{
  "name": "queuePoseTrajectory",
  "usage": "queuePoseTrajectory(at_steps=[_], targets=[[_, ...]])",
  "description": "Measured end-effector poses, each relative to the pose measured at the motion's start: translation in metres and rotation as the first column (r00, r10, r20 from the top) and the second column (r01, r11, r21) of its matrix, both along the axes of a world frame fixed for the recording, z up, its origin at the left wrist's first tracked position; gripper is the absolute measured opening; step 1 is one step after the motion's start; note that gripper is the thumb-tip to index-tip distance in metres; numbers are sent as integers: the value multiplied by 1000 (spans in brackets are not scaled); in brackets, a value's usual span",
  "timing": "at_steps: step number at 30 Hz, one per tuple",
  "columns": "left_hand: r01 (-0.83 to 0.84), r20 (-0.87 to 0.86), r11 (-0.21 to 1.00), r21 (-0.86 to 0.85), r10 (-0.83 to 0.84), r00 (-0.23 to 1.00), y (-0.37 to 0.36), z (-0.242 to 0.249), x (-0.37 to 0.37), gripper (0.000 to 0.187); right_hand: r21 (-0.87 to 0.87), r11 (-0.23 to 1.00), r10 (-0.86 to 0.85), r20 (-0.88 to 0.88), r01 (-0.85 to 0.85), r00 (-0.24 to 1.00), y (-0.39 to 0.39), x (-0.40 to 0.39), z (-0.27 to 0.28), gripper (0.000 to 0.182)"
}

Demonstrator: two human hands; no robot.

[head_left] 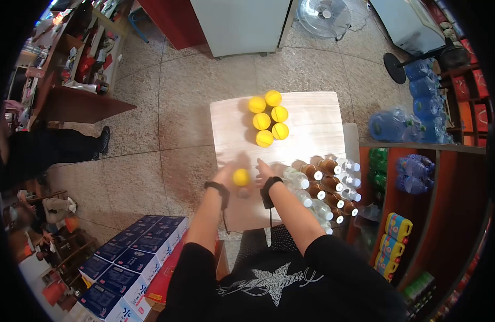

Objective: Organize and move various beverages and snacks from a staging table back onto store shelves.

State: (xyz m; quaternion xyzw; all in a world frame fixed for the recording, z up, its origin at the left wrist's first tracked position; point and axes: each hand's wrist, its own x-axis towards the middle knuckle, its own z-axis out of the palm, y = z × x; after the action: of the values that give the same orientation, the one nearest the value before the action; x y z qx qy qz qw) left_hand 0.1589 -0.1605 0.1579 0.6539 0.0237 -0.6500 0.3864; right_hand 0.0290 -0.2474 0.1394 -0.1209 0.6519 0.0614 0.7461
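Note:
A yellow-capped bottle (240,177) stands near the front of the pale wooden table (312,115), between both my hands. My left hand (226,170) touches its left side and my right hand (263,169) its right side; whether the fingers grip it is blurred. Both wrists wear black bands. Several more yellow-capped bottles (269,117) stand clustered at the far middle of the table. To the right of my right hand, several brown-liquid bottles (328,177) and clear water bottles (312,201) stand in rows.
Blue boxes (134,252) are stacked at lower left. Large water jugs (397,126) lie on the floor at right, beside a wooden shelf (440,214) holding bottles. A fan (325,13) stands at the back. A person in black (49,147) sits at left.

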Motion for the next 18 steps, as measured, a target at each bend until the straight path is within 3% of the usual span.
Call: queuePoseTrajectory(at_steps=[2, 3, 5, 7, 9, 11, 12, 13, 15, 17, 18], targets=[[-56, -168, 994, -93, 40, 985, 9, -43, -13, 67, 5, 1000, -28, 108, 28, 994, 13, -3, 10, 71], [-63, -169, 993, -97, 46, 985, 3, -32, -16, 67, 13, 998, -56, 207, 55, 977, 16, -6, 11, 70], [52, -100, 999, 6, -51, 994, -17, 0, -19, 62, -52, 998, 39, 183, -29, 982, 19, -13, -6, 67], [19, -121, 999, -44, -24, 992, -27, -11, -26, 65, -283, 959, 54, 164, -5, 985, 23, -24, -10, 69], [-8, -144, 995, -97, -6, 990, -39, -13, -39, 68, -298, 954, 1, 155, 46, 988, 19, -38, -17, 70], [-21, -51, 951, -310, 5, 999, -48, -7, -58, 71, -363, 850, -324, 211, 382, 922, 15, -48, -28, 71], [-304, -347, 916, -263, 204, 915, -57, -19, -64, 70, -364, 810, -355, 319, 460, 879, 11, -57, -43, 71], [-302, -346, 915, -266, 202, 916, -59, -26, -68, 70, -365, 808, -356, 322, 462, 877, 6, -59, -42, 71], [-264, -211, 924, -278, 209, 955, -55, -31, -72, 66, -305, 694, -508, 435, 652, 744, -5, -57, -43, 69], [-295, -149, 933, -205, 268, 952, -44, -28, -67, 58, -289, 650, -543, 470, 703, 696, -14, -56, -46, 67], [-151, 72, 958, -244, 173, 982, -30, -38, -58, 52, -268, 606, -566, 516, 749, 643, -18, -56, -51, 67]])
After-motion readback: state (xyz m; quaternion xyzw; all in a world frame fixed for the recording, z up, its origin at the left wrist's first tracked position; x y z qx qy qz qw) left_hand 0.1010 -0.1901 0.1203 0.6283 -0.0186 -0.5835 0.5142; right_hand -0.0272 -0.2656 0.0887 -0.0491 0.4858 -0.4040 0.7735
